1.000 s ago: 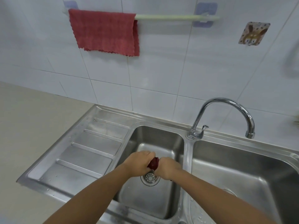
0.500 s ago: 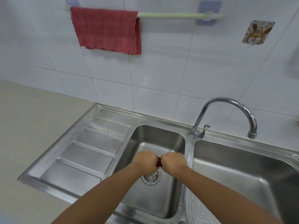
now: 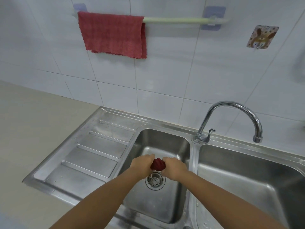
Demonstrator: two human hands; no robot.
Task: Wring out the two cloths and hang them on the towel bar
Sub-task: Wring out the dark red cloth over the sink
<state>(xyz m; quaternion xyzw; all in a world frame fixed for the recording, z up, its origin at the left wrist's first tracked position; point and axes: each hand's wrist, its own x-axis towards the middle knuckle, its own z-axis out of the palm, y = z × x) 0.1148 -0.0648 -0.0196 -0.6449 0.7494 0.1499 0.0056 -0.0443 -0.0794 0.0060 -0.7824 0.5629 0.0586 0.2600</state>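
A dark red cloth (image 3: 158, 164) is bunched tight between my two fists, above the drain of the small left sink basin (image 3: 165, 142). My left hand (image 3: 142, 164) grips its left end and my right hand (image 3: 175, 167) grips its right end; only a short wad of fabric shows between them. A second red cloth (image 3: 112, 34) hangs spread over the left part of the pale green towel bar (image 3: 181, 20) on the tiled wall. The right part of the bar is bare.
A chrome tap (image 3: 231, 119) arches over the divider with its spout above the large right basin (image 3: 247, 176). A ribbed draining board (image 3: 92, 152) lies left of the small basin, beside a beige counter (image 3: 33, 129). A cartoon wall hook (image 3: 262, 37) sticks at upper right.
My fists have drawn slightly apart, so more of the dark red cloth shows between them. The view has dropped a little, so the bar sits lower in the frame.
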